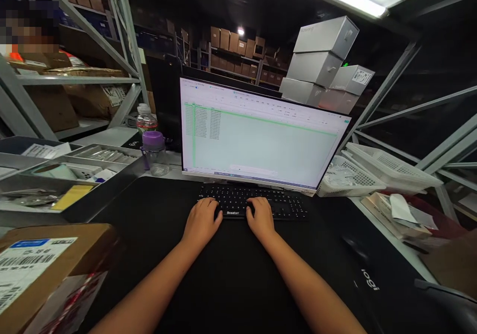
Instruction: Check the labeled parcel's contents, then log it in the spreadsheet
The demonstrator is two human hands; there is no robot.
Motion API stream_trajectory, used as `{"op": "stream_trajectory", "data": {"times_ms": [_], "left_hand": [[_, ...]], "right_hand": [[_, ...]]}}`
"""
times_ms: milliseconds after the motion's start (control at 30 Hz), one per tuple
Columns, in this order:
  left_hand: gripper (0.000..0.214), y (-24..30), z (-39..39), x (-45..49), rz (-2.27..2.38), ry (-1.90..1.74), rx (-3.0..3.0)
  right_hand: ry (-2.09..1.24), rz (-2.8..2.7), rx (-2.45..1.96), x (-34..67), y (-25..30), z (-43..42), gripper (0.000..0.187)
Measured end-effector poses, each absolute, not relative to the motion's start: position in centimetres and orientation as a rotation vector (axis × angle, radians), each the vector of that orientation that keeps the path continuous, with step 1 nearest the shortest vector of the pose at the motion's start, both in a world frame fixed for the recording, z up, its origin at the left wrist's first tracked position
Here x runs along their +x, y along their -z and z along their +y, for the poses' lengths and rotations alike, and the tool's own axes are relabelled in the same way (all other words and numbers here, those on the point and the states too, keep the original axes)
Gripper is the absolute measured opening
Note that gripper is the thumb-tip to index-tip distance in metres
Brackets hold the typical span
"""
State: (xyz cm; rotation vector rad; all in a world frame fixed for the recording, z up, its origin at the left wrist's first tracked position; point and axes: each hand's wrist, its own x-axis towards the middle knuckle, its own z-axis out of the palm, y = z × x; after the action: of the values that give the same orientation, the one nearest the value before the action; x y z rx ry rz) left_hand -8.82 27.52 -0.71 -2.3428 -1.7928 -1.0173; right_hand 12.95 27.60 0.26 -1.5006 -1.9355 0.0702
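Note:
A black keyboard (234, 200) lies on a dark desk mat (231, 279) in front of a wide monitor (253, 145). On the screen is a spreadsheet with a few filled columns at the left and green highlighted bands. My left hand (202, 217) rests on the left part of the keyboard, fingers spread over the keys and holding nothing. Over the keys right of the middle lies my right hand (262, 216), also open, its thumb near the front edge. My fingertips are partly hidden behind the backs of my hands. A black mouse (356, 247) sits on the mat to the right.
At left stand a grey divided tray (112, 175), a purple-lidded bottle (153, 150) and a labelled cardboard box (48, 269). White baskets (391, 167) and a small box (391, 217) are at right. Silver boxes (316, 60) rise behind the monitor. A person (33, 36) is behind the shelving.

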Motion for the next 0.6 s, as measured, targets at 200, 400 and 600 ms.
{"op": "stream_trajectory", "data": {"times_ms": [200,400,600], "left_hand": [[0.025,1.1,27.8,-8.9,-1.779,1.008,-2.350],[0.024,1.5,28.0,-9.0,-1.749,1.013,-2.353],[0.026,1.8,28.2,-9.0,-1.738,1.024,-2.356]], "right_hand": [[-0.023,-1.974,-1.488,11.9,-0.3,27.4,0.026],[-0.004,-2.033,-1.488,11.6,0.0,27.2,0.035],[-0.026,-2.066,-1.489,11.7,0.4,27.3,0.040]]}}
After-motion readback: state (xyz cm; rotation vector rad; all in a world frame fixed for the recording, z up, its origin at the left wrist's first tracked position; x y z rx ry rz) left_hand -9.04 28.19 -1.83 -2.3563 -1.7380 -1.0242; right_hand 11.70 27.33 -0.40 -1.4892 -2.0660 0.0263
